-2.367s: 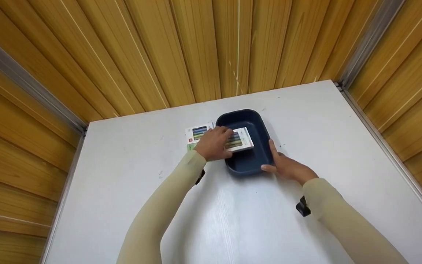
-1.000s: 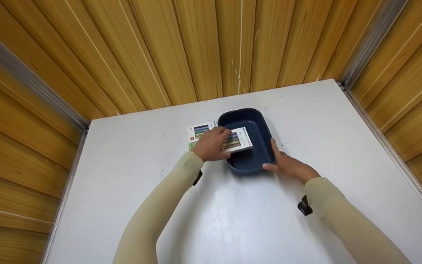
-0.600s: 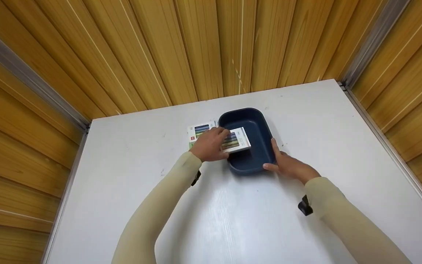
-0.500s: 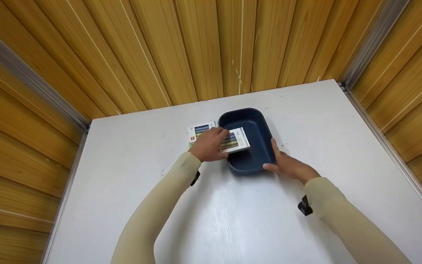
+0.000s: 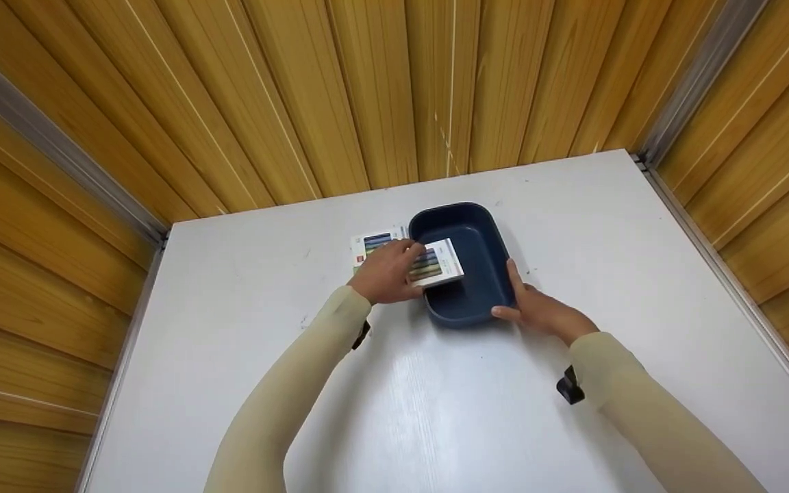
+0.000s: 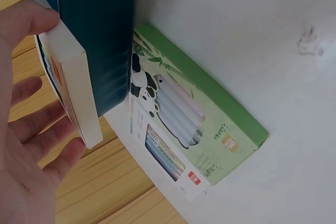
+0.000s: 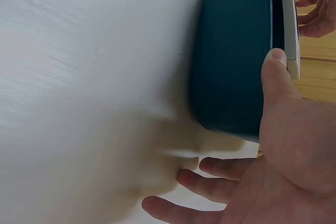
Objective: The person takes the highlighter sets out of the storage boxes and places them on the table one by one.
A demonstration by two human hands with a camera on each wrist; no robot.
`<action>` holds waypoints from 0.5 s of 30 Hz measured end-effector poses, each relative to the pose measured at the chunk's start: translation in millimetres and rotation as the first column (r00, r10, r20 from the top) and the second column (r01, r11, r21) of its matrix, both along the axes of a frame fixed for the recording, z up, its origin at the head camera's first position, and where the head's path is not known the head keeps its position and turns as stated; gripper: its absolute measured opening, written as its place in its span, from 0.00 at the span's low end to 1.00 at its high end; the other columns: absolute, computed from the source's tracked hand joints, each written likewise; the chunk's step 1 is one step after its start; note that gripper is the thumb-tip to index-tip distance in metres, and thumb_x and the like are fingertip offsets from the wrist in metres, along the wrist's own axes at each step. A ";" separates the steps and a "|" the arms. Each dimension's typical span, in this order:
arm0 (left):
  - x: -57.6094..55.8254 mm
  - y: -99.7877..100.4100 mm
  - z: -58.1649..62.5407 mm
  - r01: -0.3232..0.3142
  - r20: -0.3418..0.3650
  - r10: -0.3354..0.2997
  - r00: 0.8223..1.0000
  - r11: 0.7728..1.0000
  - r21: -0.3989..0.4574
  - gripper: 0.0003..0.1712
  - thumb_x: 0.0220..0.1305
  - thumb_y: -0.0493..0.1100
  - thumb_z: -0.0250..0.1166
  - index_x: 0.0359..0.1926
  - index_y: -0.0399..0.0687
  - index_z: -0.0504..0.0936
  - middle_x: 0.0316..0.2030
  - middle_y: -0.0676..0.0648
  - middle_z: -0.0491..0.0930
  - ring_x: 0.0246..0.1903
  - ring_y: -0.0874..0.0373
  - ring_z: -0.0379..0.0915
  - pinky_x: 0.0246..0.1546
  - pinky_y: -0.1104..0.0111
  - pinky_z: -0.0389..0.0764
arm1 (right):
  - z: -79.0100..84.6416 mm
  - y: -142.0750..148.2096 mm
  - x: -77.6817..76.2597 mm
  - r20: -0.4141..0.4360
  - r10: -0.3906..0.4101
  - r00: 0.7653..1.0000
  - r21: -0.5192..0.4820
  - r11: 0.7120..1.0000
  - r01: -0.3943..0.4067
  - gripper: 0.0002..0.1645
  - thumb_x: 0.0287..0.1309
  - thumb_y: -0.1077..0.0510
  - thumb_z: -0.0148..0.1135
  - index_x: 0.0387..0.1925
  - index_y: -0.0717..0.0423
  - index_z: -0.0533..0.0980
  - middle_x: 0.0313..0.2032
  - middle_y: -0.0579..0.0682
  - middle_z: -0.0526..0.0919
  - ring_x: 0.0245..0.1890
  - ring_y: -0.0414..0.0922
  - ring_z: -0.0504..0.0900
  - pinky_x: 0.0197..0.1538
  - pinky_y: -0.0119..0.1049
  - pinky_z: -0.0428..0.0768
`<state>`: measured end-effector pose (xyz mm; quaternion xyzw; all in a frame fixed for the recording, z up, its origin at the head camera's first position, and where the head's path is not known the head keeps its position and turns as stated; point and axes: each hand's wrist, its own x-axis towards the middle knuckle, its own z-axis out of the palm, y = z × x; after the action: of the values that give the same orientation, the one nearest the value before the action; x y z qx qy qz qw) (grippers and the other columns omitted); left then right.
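A dark blue rectangular plastic basin (image 5: 480,263) stands on the white table. My left hand (image 5: 386,272) grips a white box with a window showing coloured sticks (image 5: 429,267), thumb on one edge and fingers on the other. The box is held above the basin's left rim, partly over its inside. My right hand (image 5: 545,311) touches the basin's right near corner; its thumb lies at the rim and its other fingers are extended. Left of the basin lie a green box with a panda picture (image 6: 184,103) and another white windowed box (image 6: 168,156), both partly hidden by my left hand in the head view.
The white table (image 5: 244,329) reaches to yellow wood-grain panels (image 5: 367,96) at the back and sides. Metal posts (image 5: 682,75) stand at the back corners. A dark strapped device (image 5: 570,385) sits at the right wrist.
My left hand has drawn slightly left with the white box, so less of it overhangs the basin. The right hand and the basin have stayed nearly still.
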<state>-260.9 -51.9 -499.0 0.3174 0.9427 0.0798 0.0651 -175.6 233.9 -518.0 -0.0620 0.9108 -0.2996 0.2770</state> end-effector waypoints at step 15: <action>3.2 -6.9 -0.5 -0.013 0.009 0.013 1.000 1.000 0.008 0.37 0.55 0.57 0.67 0.64 0.58 0.66 0.65 0.46 0.69 0.62 0.51 0.68 0.66 0.56 0.69 | 0.1 -0.5 0.9 -0.003 0.009 1.000 0.000 1.000 -0.009 0.61 0.67 0.35 0.48 0.71 0.54 0.15 0.73 0.73 0.35 0.72 0.70 0.40 0.71 0.65 0.48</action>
<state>-257.7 -58.8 -499.5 0.3112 0.9441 0.0853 0.0677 -174.7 233.4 -518.0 -0.0667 0.9110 -0.2984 0.2768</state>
